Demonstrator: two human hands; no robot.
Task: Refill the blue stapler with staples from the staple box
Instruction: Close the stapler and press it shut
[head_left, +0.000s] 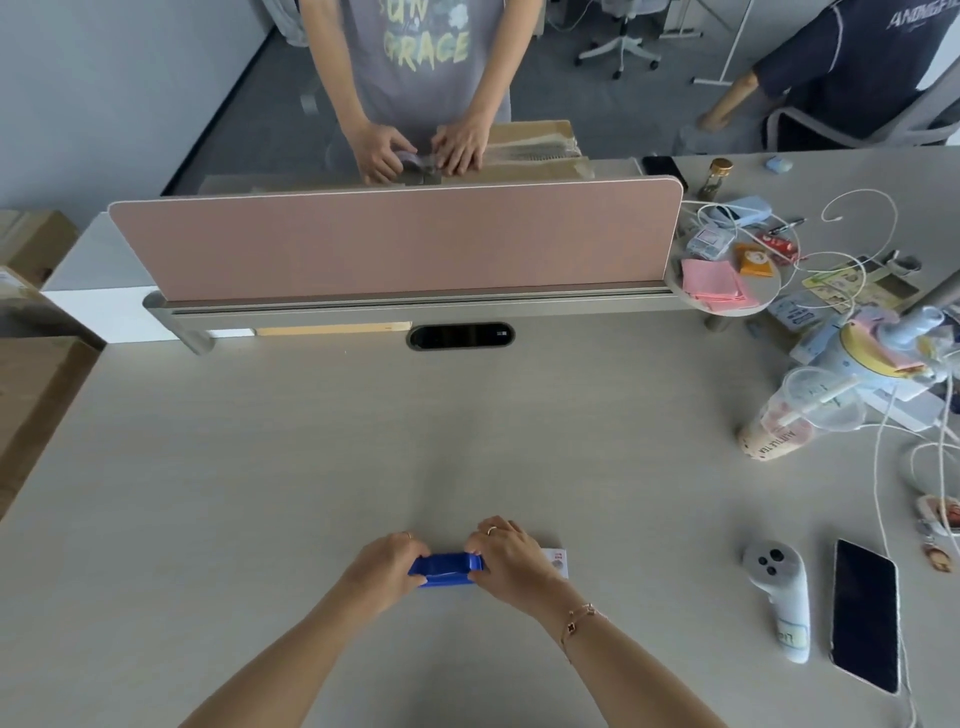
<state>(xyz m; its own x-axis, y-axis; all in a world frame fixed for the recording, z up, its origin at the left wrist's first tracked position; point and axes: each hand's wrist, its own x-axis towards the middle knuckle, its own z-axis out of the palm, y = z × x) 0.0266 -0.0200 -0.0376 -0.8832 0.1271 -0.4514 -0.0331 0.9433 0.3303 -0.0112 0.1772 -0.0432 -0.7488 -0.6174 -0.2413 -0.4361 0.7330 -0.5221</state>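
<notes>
The blue stapler (445, 569) lies sideways on the pale desk near the front middle. My left hand (387, 566) grips its left end and my right hand (511, 561) grips its right end. Just right of my right hand a small white staple box (558, 562) with a red mark sits on the desk, mostly hidden behind the hand. Whether the stapler is opened up cannot be told from here.
A white handheld controller (779, 603) and a black phone (865, 618) lie at the right front. Cables, a plastic cup (795, 415) and clutter fill the right side. A pink divider (400, 239) crosses the back, with a person standing behind it. Cardboard boxes (31, 395) stand left.
</notes>
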